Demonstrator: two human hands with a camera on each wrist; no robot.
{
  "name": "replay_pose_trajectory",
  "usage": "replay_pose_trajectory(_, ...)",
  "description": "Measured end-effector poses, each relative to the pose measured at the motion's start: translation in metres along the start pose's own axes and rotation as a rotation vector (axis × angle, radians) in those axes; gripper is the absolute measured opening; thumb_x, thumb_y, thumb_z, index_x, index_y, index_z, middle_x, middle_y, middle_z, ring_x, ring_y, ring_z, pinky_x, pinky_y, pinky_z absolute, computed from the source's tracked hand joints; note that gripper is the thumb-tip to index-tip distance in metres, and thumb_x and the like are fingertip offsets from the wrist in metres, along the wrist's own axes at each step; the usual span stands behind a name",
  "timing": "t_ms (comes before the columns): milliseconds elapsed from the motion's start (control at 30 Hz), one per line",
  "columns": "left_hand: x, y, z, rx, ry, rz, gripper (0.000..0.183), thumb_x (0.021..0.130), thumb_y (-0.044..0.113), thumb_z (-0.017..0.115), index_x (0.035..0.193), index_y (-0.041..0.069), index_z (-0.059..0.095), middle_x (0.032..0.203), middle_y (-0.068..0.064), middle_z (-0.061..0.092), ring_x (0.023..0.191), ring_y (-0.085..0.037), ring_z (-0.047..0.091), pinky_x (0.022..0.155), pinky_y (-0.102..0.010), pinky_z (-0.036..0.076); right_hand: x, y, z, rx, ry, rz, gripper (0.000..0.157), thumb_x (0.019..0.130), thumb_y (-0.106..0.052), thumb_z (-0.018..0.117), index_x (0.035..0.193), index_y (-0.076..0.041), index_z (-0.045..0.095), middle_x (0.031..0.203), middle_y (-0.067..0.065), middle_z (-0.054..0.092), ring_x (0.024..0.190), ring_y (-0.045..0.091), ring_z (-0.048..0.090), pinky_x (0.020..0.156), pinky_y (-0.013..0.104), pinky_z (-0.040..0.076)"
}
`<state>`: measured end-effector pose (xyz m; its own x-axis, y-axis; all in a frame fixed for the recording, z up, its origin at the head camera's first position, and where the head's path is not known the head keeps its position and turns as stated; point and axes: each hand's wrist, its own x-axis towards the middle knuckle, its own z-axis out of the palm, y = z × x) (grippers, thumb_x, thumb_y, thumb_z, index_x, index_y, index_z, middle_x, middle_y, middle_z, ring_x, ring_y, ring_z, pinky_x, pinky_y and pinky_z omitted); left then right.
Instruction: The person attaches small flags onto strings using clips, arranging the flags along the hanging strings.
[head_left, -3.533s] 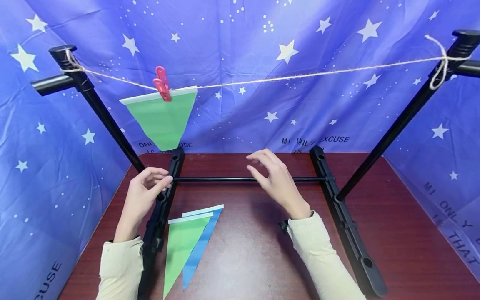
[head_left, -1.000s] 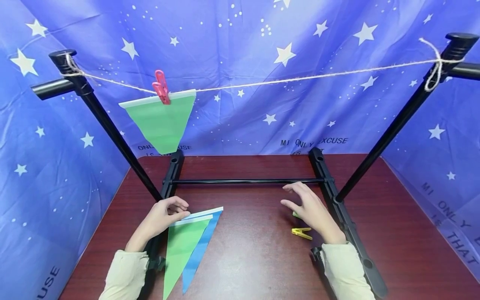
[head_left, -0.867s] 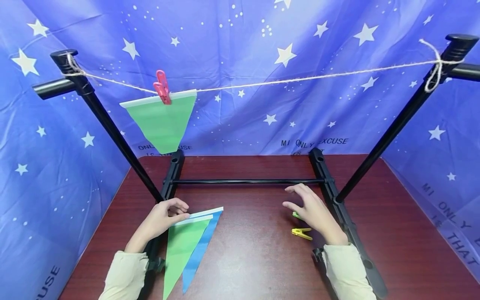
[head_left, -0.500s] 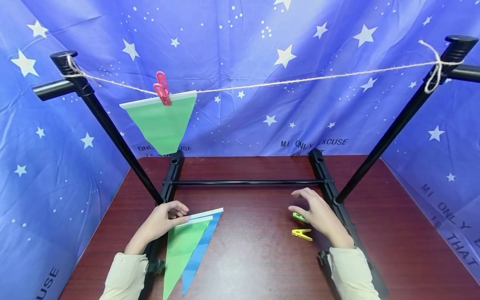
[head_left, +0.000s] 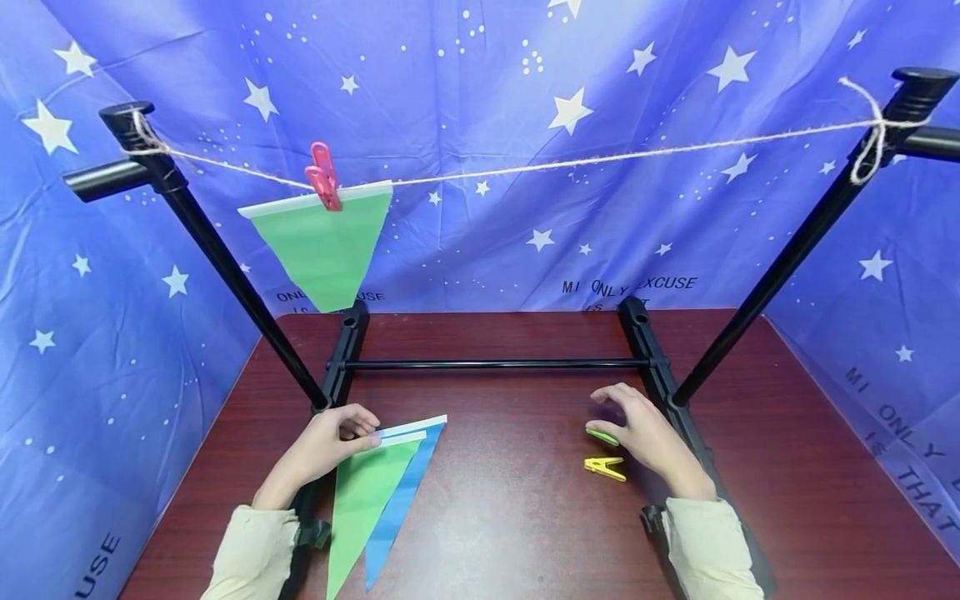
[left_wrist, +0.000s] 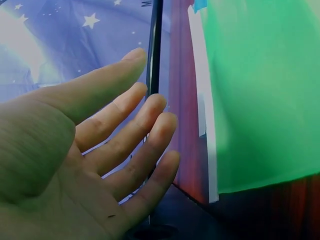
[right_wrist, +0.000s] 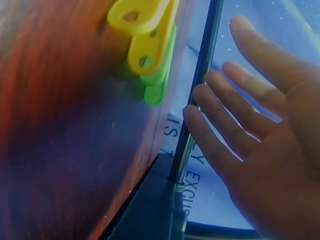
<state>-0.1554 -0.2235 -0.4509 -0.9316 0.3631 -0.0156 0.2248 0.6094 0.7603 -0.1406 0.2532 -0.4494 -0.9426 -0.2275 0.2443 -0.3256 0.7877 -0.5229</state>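
My left hand (head_left: 333, 442) hovers over the upper left corner of a green pennant (head_left: 371, 492). A blue pennant (head_left: 399, 512) lies partly under that one; both have white top strips. In the left wrist view the fingers (left_wrist: 132, 140) are loosely bent, apart from the green pennant. My right hand (head_left: 651, 437) is held above a green clothespin (head_left: 602, 436) and partly hides it. Just nearer lies a yellow clothespin (head_left: 603, 468). The right wrist view shows relaxed fingers (right_wrist: 220, 130) with nothing between them. A red clothespin (head_left: 324, 179) fastens another green pennant (head_left: 322, 250) to a string (head_left: 570, 162).
The string runs between two slanted black posts (head_left: 225, 267) on a frame with long feet. A black crossbar (head_left: 487, 364) joins the feet across the reddish-brown table (head_left: 495, 517). A blue curtain with stars (head_left: 465, 92) hangs around the back and sides.
Both hands have come down and nearer, the left to the lying pennants, the right moving rightward to the clothespins. The yellow and green clothespins, hidden at first, now show.
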Motion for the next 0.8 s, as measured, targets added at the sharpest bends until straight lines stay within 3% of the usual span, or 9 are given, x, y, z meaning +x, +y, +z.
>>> replay_pose_trajectory(333, 0.003, 0.003, 0.007, 0.014, -0.005, 0.010, 0.023, 0.089, 0.020, 0.075, 0.104, 0.005, 0.068, 0.092, 0.002, 0.067, 0.083, -0.008, 0.063, 0.074, -0.026, 0.053, -0.006, 0.009, -0.005, 0.018, -0.027, 0.071, 0.041, 0.083, -0.026, 0.082, 0.114, -0.003, 0.066, 0.110, 0.010, 0.067, 0.102, 0.030, 0.063, 0.089, 0.051, 0.050)
replay_pose_trajectory(800, 0.010, 0.007, 0.018, 0.033, 0.007, -0.076, 0.026, 0.085, 0.023, 0.079, 0.102, 0.006, 0.069, 0.090, 0.001, 0.066, 0.083, -0.013, 0.061, 0.070, -0.027, 0.050, -0.010, 0.016, -0.008, 0.012, -0.037, 0.095, 0.046, 0.082, -0.031, 0.082, 0.114, -0.003, 0.066, 0.112, 0.012, 0.066, 0.107, 0.033, 0.062, 0.092, 0.054, 0.048)
